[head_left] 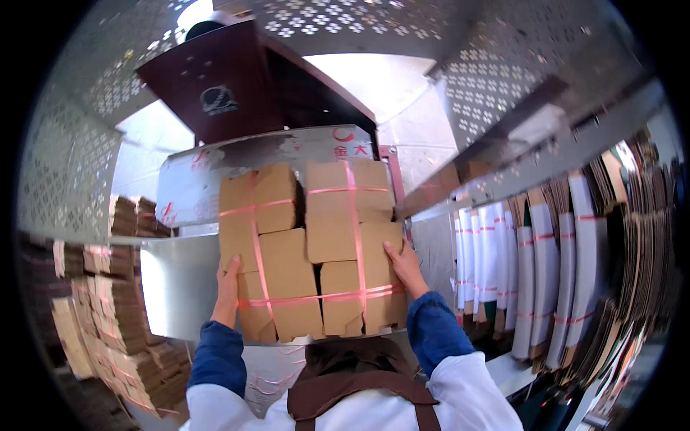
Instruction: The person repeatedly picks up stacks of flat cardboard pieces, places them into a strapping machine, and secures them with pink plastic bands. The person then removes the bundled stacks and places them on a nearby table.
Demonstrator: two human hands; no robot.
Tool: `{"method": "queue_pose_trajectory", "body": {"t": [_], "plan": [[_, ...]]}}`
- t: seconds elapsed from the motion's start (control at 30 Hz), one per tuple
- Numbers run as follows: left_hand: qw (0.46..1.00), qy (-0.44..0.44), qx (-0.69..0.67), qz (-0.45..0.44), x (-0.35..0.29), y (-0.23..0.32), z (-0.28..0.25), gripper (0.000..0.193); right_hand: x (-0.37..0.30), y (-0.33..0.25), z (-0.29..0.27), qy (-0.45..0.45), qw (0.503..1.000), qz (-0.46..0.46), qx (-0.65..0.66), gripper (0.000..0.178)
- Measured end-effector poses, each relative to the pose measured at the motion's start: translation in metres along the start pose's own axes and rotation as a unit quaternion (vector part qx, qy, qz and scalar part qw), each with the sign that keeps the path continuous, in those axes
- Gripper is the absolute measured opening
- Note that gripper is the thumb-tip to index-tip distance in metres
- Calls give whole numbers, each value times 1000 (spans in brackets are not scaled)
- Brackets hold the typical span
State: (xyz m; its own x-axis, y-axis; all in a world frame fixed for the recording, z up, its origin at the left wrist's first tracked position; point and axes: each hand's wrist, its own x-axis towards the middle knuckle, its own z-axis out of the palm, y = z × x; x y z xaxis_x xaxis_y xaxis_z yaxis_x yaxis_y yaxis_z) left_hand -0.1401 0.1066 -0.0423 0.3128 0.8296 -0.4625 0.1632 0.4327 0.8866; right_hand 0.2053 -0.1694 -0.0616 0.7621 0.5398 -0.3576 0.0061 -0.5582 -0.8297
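Strapped cardboard in flat brown blanks sits in front of me as two stacks side by side, a left stack (289, 251) and a right stack (356, 244). Pink plastic straps run lengthwise and across both, and a dark gap shows between them. My left hand (228, 287) presses on the outer left side, fingers along the edge. Against the outer right side lies my right hand (406, 267), its thumb on the top. Between them the two hands clasp the cardboard. The undersides of the stacks are hidden.
Beyond the cardboard is a strapping machine with a dark red raised panel (208, 79) and a grey metal top (190, 179). Perforated metal panels (503, 86) surround it. Bundled cardboard (118, 323) stands at left; white and brown bundles (546, 273) line the right.
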Motion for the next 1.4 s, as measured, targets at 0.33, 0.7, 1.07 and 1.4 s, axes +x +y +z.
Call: {"method": "queue_pose_trajectory", "body": {"t": [0.33,0.7,1.07,1.4], "plan": [[744,-60,519,416,16,80,36,65,-11,-104,43,86,855,-414,-300,56],[746,-102,525,398,17,62,82,65,2,-91,72,69,864,-377,-327,54],[746,-100,531,388,18,57,86,67,4,-90,72,43,872,-355,-334,53],[754,-100,513,399,24,52,87,67,4,-96,71,54,872,-353,-334,51]]}}
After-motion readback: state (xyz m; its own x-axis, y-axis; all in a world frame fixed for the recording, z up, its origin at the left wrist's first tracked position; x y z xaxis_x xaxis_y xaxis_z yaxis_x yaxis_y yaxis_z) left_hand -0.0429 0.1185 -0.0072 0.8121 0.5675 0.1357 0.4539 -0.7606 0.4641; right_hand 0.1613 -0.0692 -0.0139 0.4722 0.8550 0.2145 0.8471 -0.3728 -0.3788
